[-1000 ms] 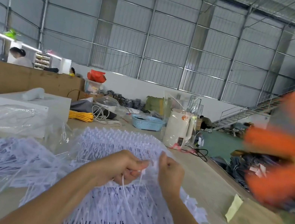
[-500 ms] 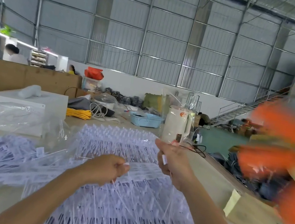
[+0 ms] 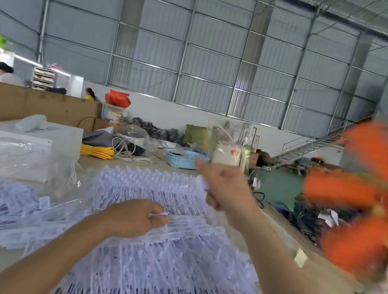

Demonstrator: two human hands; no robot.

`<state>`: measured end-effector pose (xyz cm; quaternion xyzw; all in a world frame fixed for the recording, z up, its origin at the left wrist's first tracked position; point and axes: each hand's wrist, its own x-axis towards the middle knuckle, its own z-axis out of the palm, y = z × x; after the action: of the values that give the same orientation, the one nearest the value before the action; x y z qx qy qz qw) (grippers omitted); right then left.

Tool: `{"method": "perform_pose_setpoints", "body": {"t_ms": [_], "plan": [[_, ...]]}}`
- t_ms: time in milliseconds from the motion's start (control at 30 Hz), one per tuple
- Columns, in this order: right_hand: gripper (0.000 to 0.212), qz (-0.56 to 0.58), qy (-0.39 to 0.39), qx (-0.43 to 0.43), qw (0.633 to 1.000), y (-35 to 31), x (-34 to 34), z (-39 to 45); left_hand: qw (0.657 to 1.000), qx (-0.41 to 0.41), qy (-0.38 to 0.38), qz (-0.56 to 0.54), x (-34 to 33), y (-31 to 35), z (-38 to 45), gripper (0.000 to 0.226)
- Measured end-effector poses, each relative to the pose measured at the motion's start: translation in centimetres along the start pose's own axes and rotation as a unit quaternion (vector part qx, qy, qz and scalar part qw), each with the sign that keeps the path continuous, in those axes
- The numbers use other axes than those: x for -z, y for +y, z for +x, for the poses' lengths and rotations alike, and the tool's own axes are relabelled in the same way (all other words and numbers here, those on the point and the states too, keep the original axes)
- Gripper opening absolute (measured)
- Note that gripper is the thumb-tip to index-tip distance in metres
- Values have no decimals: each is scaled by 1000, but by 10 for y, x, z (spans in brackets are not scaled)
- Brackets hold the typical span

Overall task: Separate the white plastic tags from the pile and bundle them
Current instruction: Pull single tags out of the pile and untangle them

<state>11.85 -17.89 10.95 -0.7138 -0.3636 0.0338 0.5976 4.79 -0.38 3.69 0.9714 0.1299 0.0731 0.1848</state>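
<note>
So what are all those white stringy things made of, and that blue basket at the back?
The white tags look like thin, smooth plastic: long pale strands with small flat heads, lying in springy rows rather than flopping like thread. The blue basket also looks like plastic: one even light-blue colour with a moulded lattice of holes in its wall. Both are a little blurred, so that is a best guess.
</note>
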Motion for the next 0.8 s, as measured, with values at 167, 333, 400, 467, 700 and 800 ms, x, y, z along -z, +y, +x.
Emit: {"method": "perform_pose_setpoints", "body": {"t_ms": [167, 333, 400, 467, 700, 800], "plan": [[32, -62, -17, -42, 997, 63, -37, 11, 997, -55, 46, -32, 23, 23, -2, 28], [28, 152, -8, -129, 980, 70, -51, 15, 996, -48, 66, -44, 20, 21, 1, 32], [40, 107, 76, -73, 989, 72, -51, 16, 996, -44, 63, -44, 15, 18, 2, 33], [52, 17, 107, -23, 994, 75, -51, 18, 995, -54, 50, -71, 12, 19, 3, 33], [56, -31, 58, -16, 998, 82, -64, 19, 991, -78, 72, -82, 4, 17, 6, 33], [58, -28, 42, -16, 999, 84, -71, 19, 985, -87, 87, -118, 2, 16, 3, 38]]}}
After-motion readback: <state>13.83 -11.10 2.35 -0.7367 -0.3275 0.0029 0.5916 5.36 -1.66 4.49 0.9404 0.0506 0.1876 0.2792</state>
